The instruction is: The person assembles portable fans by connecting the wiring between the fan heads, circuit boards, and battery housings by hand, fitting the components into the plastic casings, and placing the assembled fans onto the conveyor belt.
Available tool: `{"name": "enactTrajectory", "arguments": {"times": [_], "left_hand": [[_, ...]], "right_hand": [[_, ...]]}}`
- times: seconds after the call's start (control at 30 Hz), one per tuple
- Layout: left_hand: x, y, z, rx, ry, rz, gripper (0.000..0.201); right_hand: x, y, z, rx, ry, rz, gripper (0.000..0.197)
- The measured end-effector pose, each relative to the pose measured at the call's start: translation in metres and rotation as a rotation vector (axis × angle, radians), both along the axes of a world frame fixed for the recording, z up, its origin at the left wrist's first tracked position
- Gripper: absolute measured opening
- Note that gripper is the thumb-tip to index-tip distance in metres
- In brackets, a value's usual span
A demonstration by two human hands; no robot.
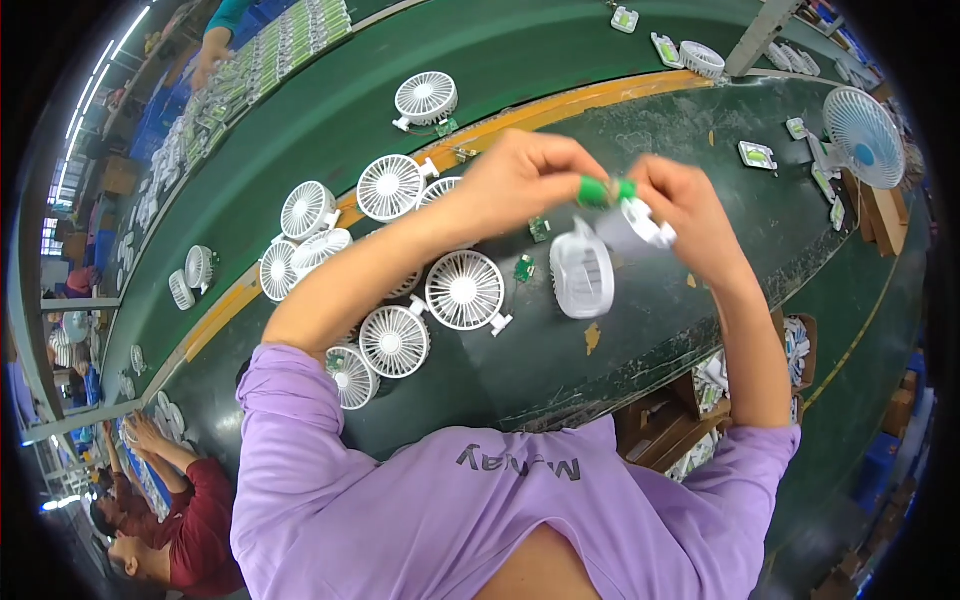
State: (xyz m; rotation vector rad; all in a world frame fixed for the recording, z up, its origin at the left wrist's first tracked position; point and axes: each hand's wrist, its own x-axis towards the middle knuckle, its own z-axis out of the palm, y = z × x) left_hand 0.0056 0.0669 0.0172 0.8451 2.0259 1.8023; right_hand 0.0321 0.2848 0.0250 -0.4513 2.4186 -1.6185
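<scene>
Green circuit board [605, 190], a small piece, sits pinched between the fingertips of the left hand [520, 180] and the right hand [685, 205], above the dark conveyor belt [650, 330]. The right hand also grips a white fan part [645, 222], and a white fan housing [582, 272] hangs just below. Assembled white fans [465, 290] cluster to the left. This looks like fitting the board; seating it next calls for careful alignment.

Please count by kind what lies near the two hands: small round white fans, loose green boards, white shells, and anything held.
Small round white fans: 9, one partly behind the forearm
Loose green circuit boards: 2
White fan shell: 1
Green piece, pinched between left hand and right hand: 1
Total: 13
</scene>
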Motion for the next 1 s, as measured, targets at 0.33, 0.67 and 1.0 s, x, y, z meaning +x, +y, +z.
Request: {"name": "enactTrajectory", "arguments": {"times": [0.33, 0.67, 1.0], "left_hand": [[-0.088, -0.031, -0.006, -0.058, 0.05, 0.319, 0.013], [-0.088, -0.115, -0.054, -0.915, 0.638, 0.191, 0.039], [-0.112, -0.099, -0.067, -1.16, 0.635, 0.191, 0.033]], "right_hand": [[-0.116, 0.043, -0.058, 0.152, 0.304, -0.451, 0.036], [-0.096, 0.254, -0.145, 0.755, 0.231, -1.249, 0.038], [-0.078, 0.256, -0.144, 0.494, 0.212, -1.186, 0.028]]}}
